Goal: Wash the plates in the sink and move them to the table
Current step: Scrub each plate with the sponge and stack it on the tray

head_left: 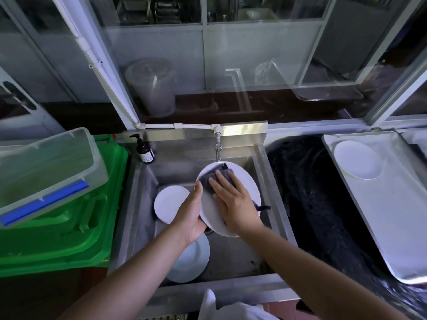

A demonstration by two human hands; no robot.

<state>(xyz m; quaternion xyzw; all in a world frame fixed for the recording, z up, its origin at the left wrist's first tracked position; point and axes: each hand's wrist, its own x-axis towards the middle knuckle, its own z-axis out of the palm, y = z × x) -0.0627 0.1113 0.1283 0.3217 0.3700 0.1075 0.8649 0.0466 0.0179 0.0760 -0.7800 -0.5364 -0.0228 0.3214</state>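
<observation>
I'm watching the left hand [193,213] gripping the round white ceramic plate [248,184] at its 8 o'clock rim, fingers curling underneath, thumb on top. The right hand [231,199] is lying flat, fingers spread, pressing a dark grey cloth [213,177] onto the plate's face. The plate is being held tilted above the steel sink basin [261,158], right under the tap [217,148].

Handling guess: stiff, fairly light, breakable, probably slick if wet; I'd be taking it by the rim with two hands.

Two more white plates are waiting in the basin, one at 9 o'clock [169,203], one at 6 o'clock [191,262] partly covered by the left wrist. One white plate [357,159] is sitting on the grey metal tray [392,204] at 3 o'clock.

Hard to make out: whether water is running, the plate's underside, the left fingertips, and any soap or wetness.
</observation>
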